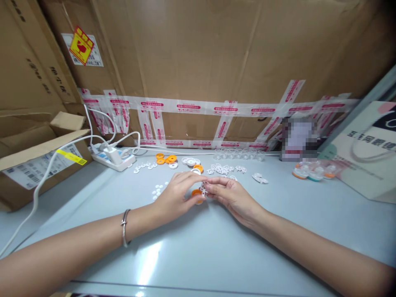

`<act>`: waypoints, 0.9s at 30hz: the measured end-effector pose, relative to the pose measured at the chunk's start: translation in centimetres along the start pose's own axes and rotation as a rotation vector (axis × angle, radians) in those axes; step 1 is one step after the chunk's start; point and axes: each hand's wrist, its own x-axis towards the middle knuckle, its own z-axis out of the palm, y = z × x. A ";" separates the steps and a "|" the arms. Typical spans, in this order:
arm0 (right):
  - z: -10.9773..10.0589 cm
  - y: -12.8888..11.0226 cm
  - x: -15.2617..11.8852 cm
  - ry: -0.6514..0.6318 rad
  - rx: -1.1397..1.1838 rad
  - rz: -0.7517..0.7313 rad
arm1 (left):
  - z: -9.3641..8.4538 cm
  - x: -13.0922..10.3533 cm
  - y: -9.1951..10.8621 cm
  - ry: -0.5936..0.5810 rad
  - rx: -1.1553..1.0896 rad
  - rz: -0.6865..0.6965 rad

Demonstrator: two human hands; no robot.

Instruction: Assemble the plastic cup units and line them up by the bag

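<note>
Holding a white piece — grey table, cardboard behind.

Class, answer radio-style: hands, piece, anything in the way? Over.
Right hand pinching small white piece. Left hand at it, contact unclear. Possible obstacle: orange part close by, partly hidden.

There are two hands and one power strip.

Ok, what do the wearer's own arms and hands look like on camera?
Both the left hand and right hand are ungloved, and no sleeves show on the forearms. A slim, silver-toned bracelet circles the left wrist; nothing is visible on the right wrist.
</note>
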 end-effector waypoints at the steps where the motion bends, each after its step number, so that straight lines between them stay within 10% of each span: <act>1: 0.0 0.0 0.0 0.004 -0.011 -0.006 | 0.0 0.0 0.0 0.006 -0.005 0.001; 27: 0.0 0.2 -0.3 -0.200 0.091 -0.005 | -0.1 0.3 0.4 0.069 -0.270 -0.120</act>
